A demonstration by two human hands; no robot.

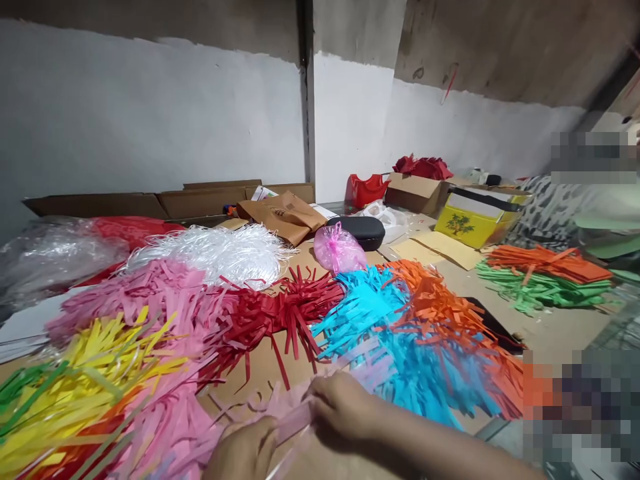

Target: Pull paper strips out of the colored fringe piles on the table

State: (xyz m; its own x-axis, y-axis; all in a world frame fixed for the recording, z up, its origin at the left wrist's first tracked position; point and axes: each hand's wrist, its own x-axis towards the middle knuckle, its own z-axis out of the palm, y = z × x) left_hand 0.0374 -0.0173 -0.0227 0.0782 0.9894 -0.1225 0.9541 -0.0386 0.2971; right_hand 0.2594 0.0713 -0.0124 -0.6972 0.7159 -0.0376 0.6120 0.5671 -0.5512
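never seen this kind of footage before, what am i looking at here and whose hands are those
There is no machine here. The single picture comes from a camera worn on a person's head, looking forward and down, so the two bare hands at the bottom edge are that person's own. The left hand and the right hand both pinch a bundle of pale pink paper strips between them.

The work surface is covered in piles of fringed paper: yellow, pink, red, blue and orange, with white shreds behind. Farther back lie a pink plastic bag, a dark case, a yellow box and cardboard boxes. The blurred patches on the right hide another person.
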